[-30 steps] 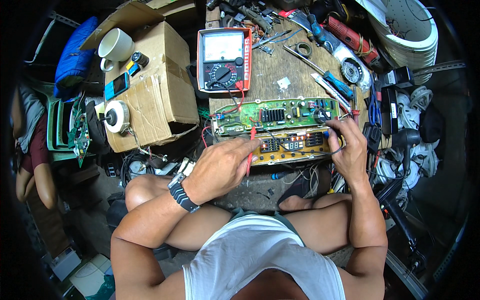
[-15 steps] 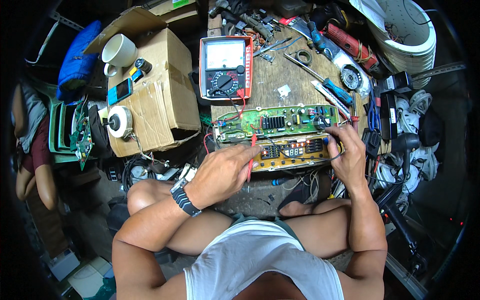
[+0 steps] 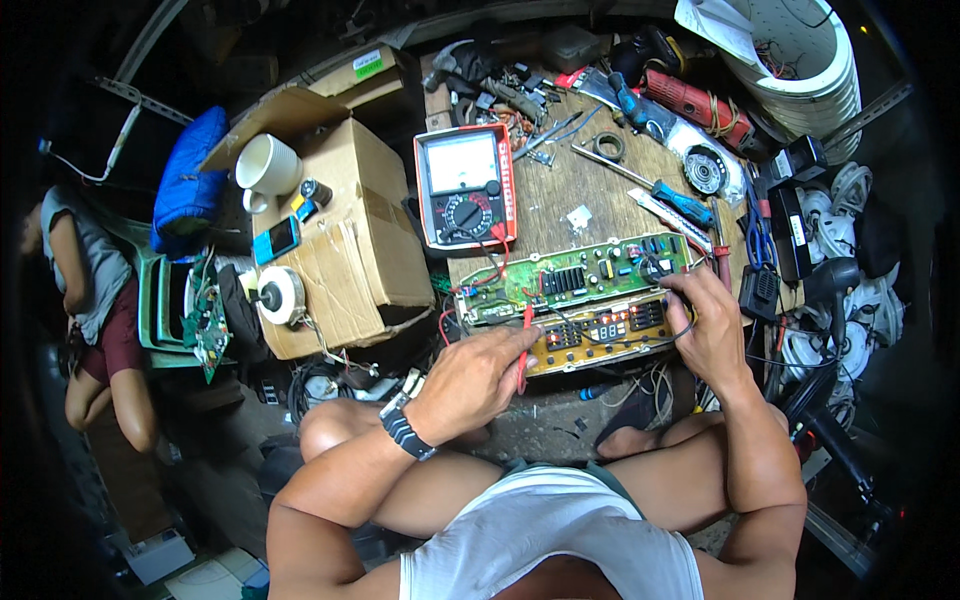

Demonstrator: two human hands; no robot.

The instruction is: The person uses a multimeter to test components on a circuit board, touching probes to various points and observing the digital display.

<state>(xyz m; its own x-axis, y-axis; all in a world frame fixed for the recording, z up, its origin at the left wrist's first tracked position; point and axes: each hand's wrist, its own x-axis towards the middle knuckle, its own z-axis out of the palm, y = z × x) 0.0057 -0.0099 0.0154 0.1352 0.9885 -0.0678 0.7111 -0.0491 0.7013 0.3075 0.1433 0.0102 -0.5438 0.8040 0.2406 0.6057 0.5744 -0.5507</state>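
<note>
My left hand (image 3: 475,375), its fingers closed on a red test probe (image 3: 524,356), rests at the left end of the yellow display board (image 3: 600,345), which shows lit red segments. Above that lies a green circuit board (image 3: 600,265) with wires and components. My right hand (image 3: 705,330) pinches at the right end of the two boards, with a black test lead running from its curled fingers; the tip is hard to make out. An orange-cased analog multimeter (image 3: 462,185) lies on the wooden bench behind, with red and black leads.
A cardboard box (image 3: 390,270) at left carries a mug, phone and motor (image 3: 280,295). Another person (image 3: 95,300) is at the far left. Screwdrivers (image 3: 680,205), a red power tool (image 3: 690,105) and scattered parts crowd the bench. A white bucket (image 3: 820,100) stands at back right.
The whole view has shifted, so the bench, boards and my arms appear lower and farther right. My hands stay in the same grips at the boards.
</note>
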